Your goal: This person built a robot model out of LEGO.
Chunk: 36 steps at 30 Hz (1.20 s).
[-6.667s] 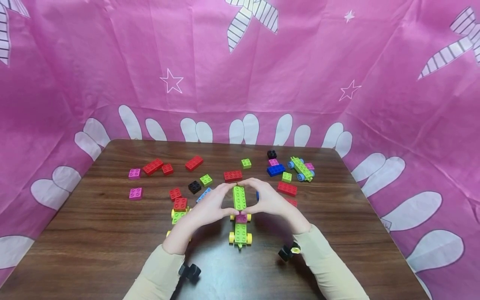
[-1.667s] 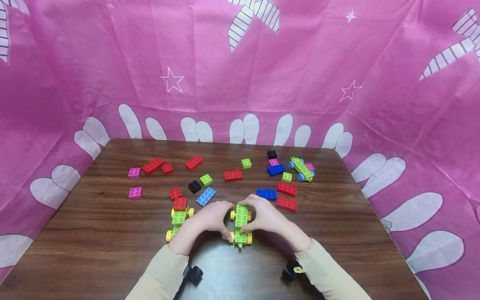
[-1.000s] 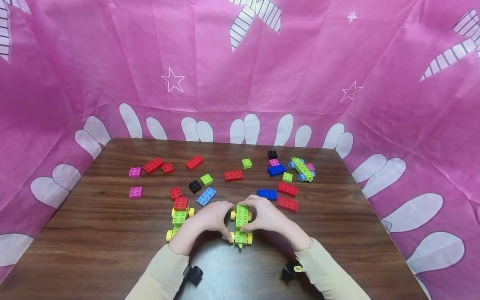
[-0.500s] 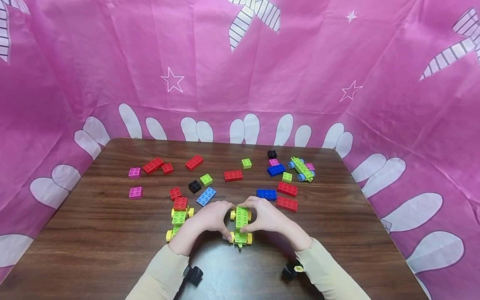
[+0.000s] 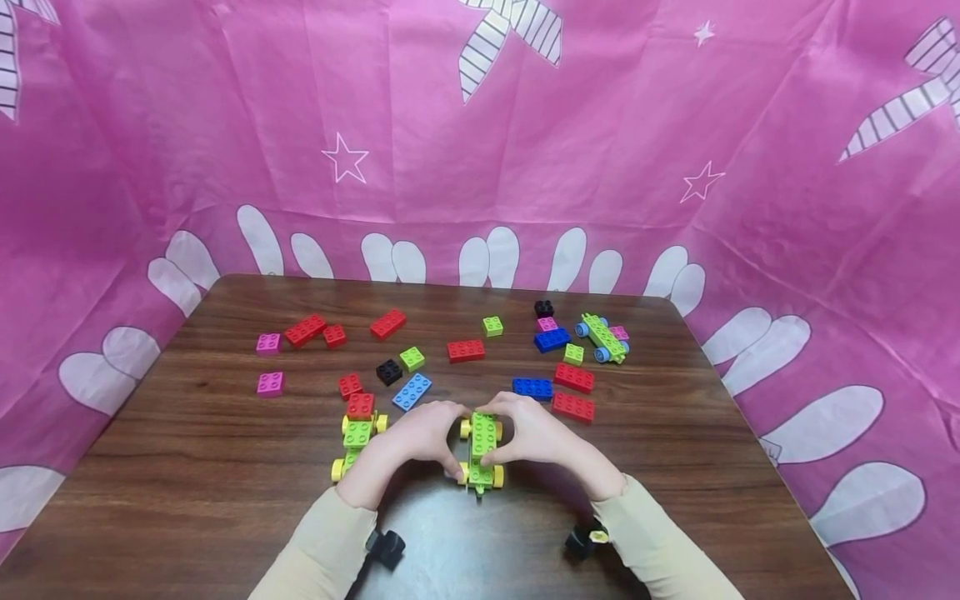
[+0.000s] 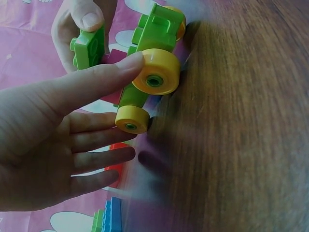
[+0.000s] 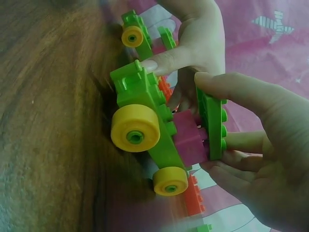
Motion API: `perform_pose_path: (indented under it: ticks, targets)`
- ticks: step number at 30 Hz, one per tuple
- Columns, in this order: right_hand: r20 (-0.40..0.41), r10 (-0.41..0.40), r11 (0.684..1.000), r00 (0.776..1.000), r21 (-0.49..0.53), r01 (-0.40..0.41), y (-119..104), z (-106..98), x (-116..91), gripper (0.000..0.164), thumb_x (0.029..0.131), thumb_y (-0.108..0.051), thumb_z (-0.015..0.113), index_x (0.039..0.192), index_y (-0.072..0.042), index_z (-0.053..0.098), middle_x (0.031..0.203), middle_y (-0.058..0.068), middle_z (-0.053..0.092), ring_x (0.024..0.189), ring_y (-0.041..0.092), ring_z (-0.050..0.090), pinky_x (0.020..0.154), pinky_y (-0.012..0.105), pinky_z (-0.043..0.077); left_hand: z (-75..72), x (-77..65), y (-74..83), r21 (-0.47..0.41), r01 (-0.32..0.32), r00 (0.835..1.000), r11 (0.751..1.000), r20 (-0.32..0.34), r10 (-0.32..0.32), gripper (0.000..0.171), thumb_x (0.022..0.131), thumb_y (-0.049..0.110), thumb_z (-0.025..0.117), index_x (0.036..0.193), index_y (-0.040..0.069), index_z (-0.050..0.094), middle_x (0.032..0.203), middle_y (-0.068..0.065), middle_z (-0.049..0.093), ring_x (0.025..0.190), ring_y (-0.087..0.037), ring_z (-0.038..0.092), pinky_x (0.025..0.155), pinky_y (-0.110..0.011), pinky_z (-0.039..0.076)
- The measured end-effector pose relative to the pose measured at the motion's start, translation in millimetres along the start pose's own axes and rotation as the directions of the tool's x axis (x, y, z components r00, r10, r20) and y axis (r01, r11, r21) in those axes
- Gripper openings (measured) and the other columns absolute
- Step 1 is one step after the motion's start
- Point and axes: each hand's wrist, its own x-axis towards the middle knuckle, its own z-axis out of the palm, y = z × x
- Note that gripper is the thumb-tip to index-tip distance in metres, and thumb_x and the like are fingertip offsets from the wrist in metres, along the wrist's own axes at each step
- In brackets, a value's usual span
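In the head view my left hand (image 5: 423, 433) and right hand (image 5: 528, 427) meet around a small green car base (image 5: 482, 477) with yellow wheels. My left thumb lies against a rear yellow wheel (image 6: 155, 72) in the left wrist view, its index fingertip by the front wheel, steadying the base between them. A magenta brick (image 7: 187, 137) sits on the base's studs. Above it, my right thumb and fingers pinch a long green brick (image 7: 213, 125), its underside right at the magenta brick's top and one end overhanging the base toward me.
A second green car (image 5: 357, 433) with yellow wheels stands beside my left forearm, a red brick (image 5: 361, 406) at its far end. Loose red, blue, black, green and magenta bricks lie across the table's (image 5: 187, 467) far half. A blue-wheeled green car (image 5: 602, 338) stands far right.
Since the oldest frame, the long green brick has come toward me and now covers the magenta brick from above; both hands came nearer. In the last second it slid only slightly closer.
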Motion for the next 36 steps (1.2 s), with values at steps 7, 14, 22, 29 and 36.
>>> perform_pose_path:
  ticks: [7,14,22,29,36]
  targets:
    - [-0.017,0.007,1.0,1.0,-0.016,-0.007,-2.6,-0.3,2.6,0.063,0.071,-0.036,0.085,0.126,-0.011,0.066,0.11,-0.001,0.064,0.102,0.015,0.058,0.086,0.037,0.054,-0.8,-0.6,0.9,-0.001,0.012,1.0,1.0,0.008,-0.012,0.087,0.058,0.035,0.094,0.131,0.003,0.057,0.131,-0.012,0.061,0.122,-0.03,0.056,0.104,-0.046,0.045]
    - [-0.024,0.011,0.999,1.0,-0.038,-0.012,-1.8,0.3,4.8,0.064,0.071,-0.036,0.086,0.125,-0.01,0.066,0.11,-0.001,0.064,0.102,0.015,0.058,0.087,0.035,0.052,0.0,0.4,0.3,0.005,0.014,1.0,1.0,0.006,-0.014,0.088,0.058,0.035,0.094,0.131,0.003,0.057,0.131,-0.012,0.061,0.122,-0.029,0.056,0.103,-0.046,0.046]
    - [-0.039,0.009,0.999,0.999,-0.04,-0.011,-0.5,0.3,4.6,0.064,0.071,-0.035,0.086,0.126,-0.01,0.065,0.112,-0.001,0.064,0.104,0.015,0.058,0.087,0.036,0.054,-0.8,-0.1,0.2,-0.007,0.018,1.0,1.0,0.014,-0.018,0.088,0.059,0.035,0.094,0.132,0.003,0.057,0.132,-0.012,0.061,0.124,-0.03,0.055,0.105,-0.047,0.045]
    - [-0.042,0.018,1.0,0.999,-0.023,-0.019,-0.5,0.4,4.8,0.065,0.07,-0.033,0.087,0.127,-0.01,0.065,0.113,0.0,0.063,0.105,0.016,0.058,0.089,0.038,0.054,-0.9,0.1,-0.2,-0.019,0.019,1.0,1.0,0.017,-0.019,0.088,0.059,0.034,0.094,0.132,0.003,0.057,0.132,-0.013,0.061,0.124,-0.03,0.055,0.106,-0.047,0.044]
    - [-0.057,0.024,0.999,0.998,-0.032,-0.026,-1.8,2.2,4.0,0.067,0.069,-0.033,0.088,0.127,-0.009,0.064,0.114,0.002,0.063,0.106,0.018,0.059,0.09,0.039,0.054,-1.7,-0.4,0.7,-0.027,0.024,1.0,0.999,0.018,-0.023,0.087,0.059,0.033,0.094,0.132,0.003,0.057,0.133,-0.013,0.06,0.125,-0.031,0.054,0.106,-0.047,0.044]
